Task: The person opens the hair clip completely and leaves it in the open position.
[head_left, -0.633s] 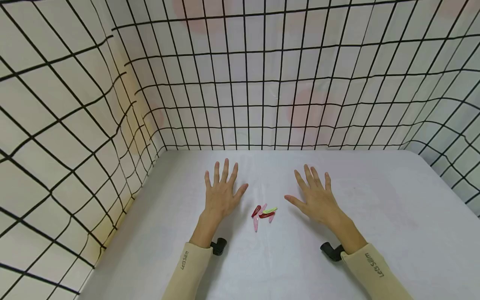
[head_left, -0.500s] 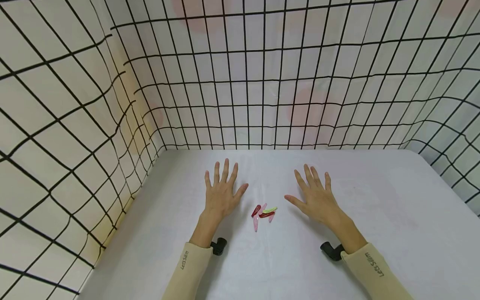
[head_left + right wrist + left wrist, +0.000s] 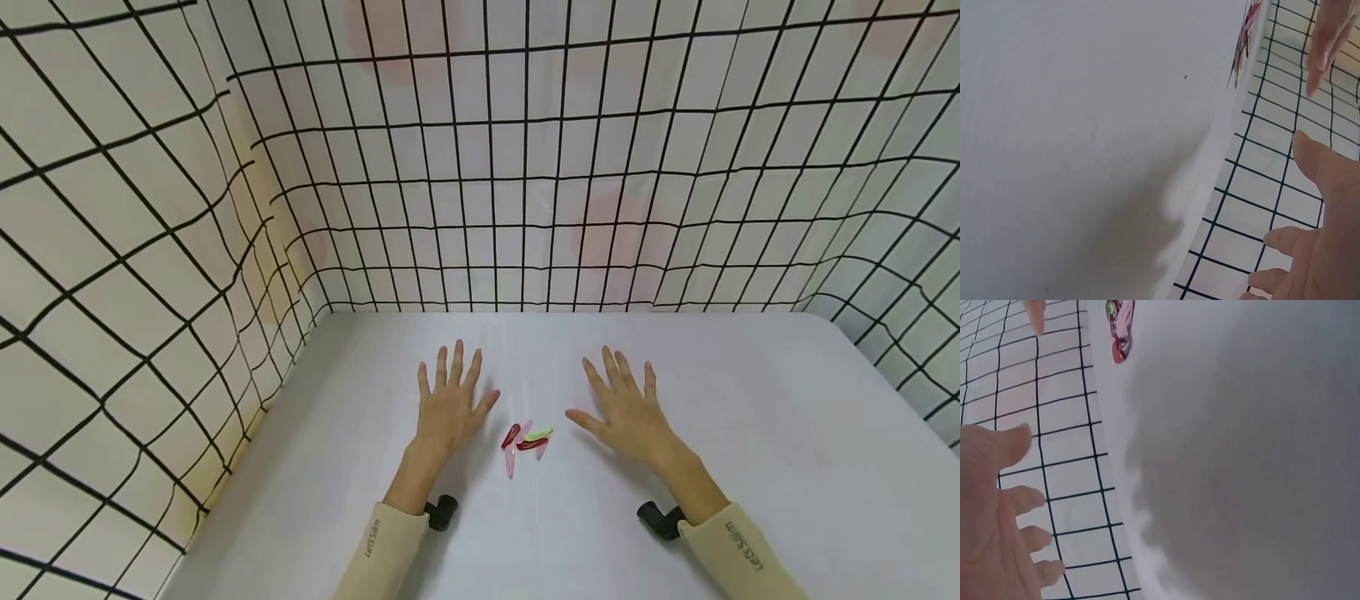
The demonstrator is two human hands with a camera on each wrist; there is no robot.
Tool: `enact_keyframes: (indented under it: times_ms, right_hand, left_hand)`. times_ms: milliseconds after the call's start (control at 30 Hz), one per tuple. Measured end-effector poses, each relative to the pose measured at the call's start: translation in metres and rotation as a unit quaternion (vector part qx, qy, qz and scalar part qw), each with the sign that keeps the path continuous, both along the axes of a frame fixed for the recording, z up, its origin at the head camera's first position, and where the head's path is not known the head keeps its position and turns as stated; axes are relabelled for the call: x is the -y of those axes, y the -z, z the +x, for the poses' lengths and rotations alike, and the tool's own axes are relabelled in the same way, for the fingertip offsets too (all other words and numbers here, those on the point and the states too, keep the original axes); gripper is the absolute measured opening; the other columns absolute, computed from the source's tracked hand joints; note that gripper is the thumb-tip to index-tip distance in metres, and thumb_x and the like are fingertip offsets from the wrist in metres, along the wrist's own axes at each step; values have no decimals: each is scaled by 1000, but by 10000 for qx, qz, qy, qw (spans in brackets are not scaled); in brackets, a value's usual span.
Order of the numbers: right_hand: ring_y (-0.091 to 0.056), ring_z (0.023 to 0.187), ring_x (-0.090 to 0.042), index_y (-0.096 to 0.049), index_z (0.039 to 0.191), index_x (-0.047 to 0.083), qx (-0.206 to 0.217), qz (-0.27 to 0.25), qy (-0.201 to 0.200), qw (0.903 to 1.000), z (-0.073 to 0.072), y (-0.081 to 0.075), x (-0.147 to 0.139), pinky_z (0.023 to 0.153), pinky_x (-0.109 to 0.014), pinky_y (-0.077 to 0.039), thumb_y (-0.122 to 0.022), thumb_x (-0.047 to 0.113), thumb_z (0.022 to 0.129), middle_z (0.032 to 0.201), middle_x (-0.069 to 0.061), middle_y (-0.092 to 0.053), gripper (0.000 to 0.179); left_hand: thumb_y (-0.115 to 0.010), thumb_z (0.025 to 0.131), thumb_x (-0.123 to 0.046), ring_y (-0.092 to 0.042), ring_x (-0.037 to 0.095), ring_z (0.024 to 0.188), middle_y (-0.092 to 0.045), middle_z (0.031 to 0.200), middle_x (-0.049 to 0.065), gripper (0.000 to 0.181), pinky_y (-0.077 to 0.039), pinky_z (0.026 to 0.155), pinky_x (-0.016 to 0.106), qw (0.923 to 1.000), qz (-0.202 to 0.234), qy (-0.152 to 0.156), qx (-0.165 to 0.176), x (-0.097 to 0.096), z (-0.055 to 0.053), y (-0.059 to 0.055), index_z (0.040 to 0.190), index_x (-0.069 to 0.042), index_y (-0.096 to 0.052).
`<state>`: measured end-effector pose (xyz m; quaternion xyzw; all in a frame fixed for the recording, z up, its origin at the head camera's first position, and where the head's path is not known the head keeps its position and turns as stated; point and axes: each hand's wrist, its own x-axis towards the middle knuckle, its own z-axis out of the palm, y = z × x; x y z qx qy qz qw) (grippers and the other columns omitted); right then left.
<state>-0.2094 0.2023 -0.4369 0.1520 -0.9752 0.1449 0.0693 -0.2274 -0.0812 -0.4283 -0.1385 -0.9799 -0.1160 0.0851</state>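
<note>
A small pile of hair clips lies mid-table in the head view: two dark red clips, several pink clips and a yellow-green clip. To the left of the pile, my left hand hovers with fingers spread, holding nothing. On the other side my right hand is also spread above the table, apart from the clips. The left wrist view catches the pink clip at its top edge, beyond the left thumb. In the right wrist view the pile appears edge-on near the top.
A white-covered table spreads under both hands. Black grid netting over white walls encloses its back and sides. A black wrist camera sits under the left sleeve, another black wrist camera under the right.
The whole head view has shifted slightly, so the hands, clips and netting appear lower in it. Both hands keep their spread pose, and the clips still lie in the same arrangement.
</note>
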Motion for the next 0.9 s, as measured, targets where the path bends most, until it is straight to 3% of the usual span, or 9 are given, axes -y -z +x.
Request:
enact_keyframes:
  times_ms: [100,200,267,333,467,600,733,900]
  right_hand:
    - [-11,158,-49,-29,163,7,74,-67,-77,9999,1,2,1,120,-75,2,-60,57,99,171,-28,-13,87]
    - [-14,157,-49,-33,162,9,239,-310,-243,9989,3,1,3,119,-76,1,-62,54,98,170,-27,-17,83]
    - [-19,156,-50,-37,160,9,444,-569,-420,9965,3,1,5,119,-77,-1,-63,52,98,169,-27,-22,80]
    - [-26,154,-50,-42,158,10,709,-850,-634,9918,3,2,7,118,-77,-8,-64,50,98,166,-27,-30,75]
    - [-46,142,-46,-55,150,8,1075,-1410,-1075,9783,0,7,10,114,-69,-33,-68,40,99,153,-23,-51,61]
    - [-63,115,-33,-68,135,4,1112,-2076,-1260,9637,-1,13,11,94,-46,-54,-75,25,95,129,-16,-67,45]
    - [-61,89,-15,-74,123,2,1211,-2571,-1283,9501,-3,18,11,72,-24,-50,-79,17,92,110,-12,-70,35]
    - [-52,77,-6,-79,113,3,1264,-2725,-1174,9466,-6,25,13,67,-21,-43,-81,15,89,97,-6,-71,26]
  left_hand:
    - [-61,102,-45,-38,41,151,-39,165,18,60,-29,120,65,9997,69,170,178,-3,1,1,152,-13,-52]
    - [-78,93,-35,-59,37,130,-63,142,18,47,-47,103,57,9968,383,559,430,-6,2,1,132,-10,-70]
    - [-85,86,-29,-65,34,116,-70,126,16,42,-50,90,50,9917,706,850,650,-8,2,2,121,-8,-76]
    - [-88,82,-25,-66,31,105,-72,115,15,40,-48,83,44,9843,1077,1080,887,-10,1,2,116,-7,-78]
    - [-90,80,-18,-64,26,92,-70,105,14,38,-46,75,31,9699,1645,1293,1245,-16,1,5,114,-5,-78]
    - [-89,81,-13,-62,24,87,-68,101,14,31,-44,68,24,9581,1981,1437,1491,-22,0,7,109,-5,-79]
    - [-90,79,-11,-60,20,81,-68,97,13,24,-42,67,23,9551,2082,1512,1466,-27,0,8,101,-6,-81]
    - [-90,79,-10,-57,17,77,-69,87,11,14,-41,66,21,9566,2000,1624,1363,-32,0,13,89,-4,-81]
